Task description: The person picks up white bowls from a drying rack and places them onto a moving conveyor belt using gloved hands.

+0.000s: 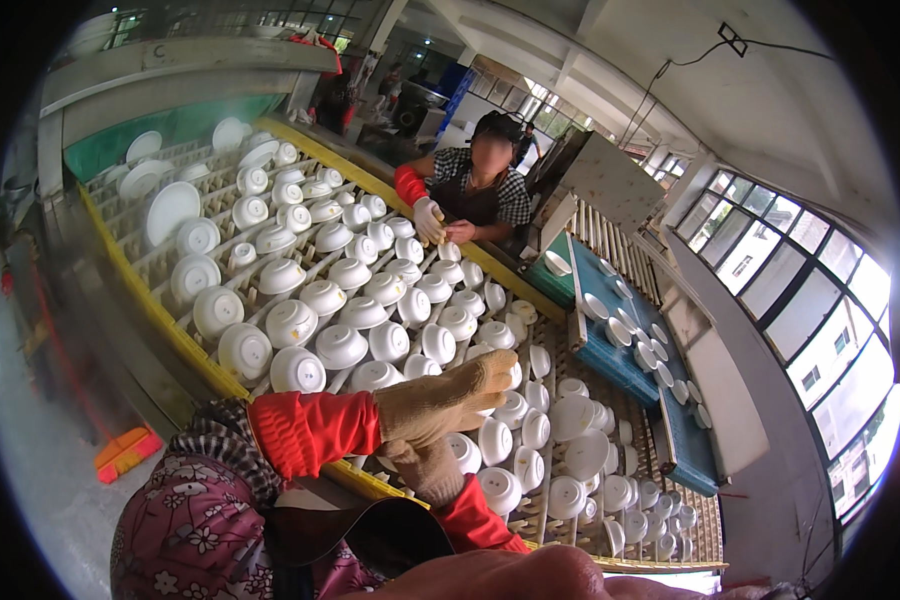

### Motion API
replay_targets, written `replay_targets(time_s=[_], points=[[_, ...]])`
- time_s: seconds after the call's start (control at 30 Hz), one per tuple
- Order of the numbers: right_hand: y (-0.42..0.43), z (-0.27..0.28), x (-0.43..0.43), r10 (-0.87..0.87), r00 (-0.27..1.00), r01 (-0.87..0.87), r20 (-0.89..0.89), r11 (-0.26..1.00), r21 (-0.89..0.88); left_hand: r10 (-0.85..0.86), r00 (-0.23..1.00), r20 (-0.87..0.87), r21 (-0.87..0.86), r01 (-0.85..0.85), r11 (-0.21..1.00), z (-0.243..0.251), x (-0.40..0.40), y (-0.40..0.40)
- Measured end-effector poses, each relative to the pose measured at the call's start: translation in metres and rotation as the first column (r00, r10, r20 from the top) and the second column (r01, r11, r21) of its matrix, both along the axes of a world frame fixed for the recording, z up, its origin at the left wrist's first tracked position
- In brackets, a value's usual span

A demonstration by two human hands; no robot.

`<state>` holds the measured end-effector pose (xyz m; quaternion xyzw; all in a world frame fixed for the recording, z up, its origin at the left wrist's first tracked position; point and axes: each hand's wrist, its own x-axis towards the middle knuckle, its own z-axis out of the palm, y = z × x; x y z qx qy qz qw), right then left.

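My left hand (446, 397), in a tan knit work glove with a red sleeve, reaches across the near part of a slatted conveyor rack (420, 343). Its fingers extend over white bowls, and I see nothing held in it. My right hand (431, 472), gloved the same way, is just below and touches or overlaps the left glove near the wrist. Its fingers are mostly hidden. Upside-down white bowls (341, 346) stand in tilted rows around both hands. One bowl (464, 452) sits right beside the gloves. Larger white plates (172, 213) lean at the far left.
Yellow side rails (161, 315) edge the rack. Across it, a co-worker (480, 180) leans on the far rail, one hand gloved. A blue-green belt (615, 300) carries bowls at the right. An orange broom (127, 454) lies on the floor at left. A metal hood (195, 64) spans the far end.
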<state>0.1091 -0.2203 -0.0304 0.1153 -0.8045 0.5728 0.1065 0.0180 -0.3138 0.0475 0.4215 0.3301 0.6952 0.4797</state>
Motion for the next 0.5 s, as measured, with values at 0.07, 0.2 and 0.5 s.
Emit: replay_targets(time_s=[0.07, 0.2, 0.5], points=[[-0.006, -0.004, 0.0, 0.024, 0.993, -0.013, -0.119, 0.996, 0.09, -0.02, 0.999, -0.046, -0.067, 0.017, 0.998, -0.014, -0.002, 0.006], [-0.015, 0.002, 0.008, 0.083, 0.996, -0.088, 0.032, 0.977, 0.193, -0.065, 0.998, -0.022, -0.142, 0.061, 0.988, -0.043, -0.006, 0.014], [-0.01, -0.001, 0.008, 0.078, 0.976, -0.121, 0.201, 0.971, 0.208, 0.149, 0.987, 0.066, -0.376, -0.114, 0.92, -0.009, 0.004, 0.001]])
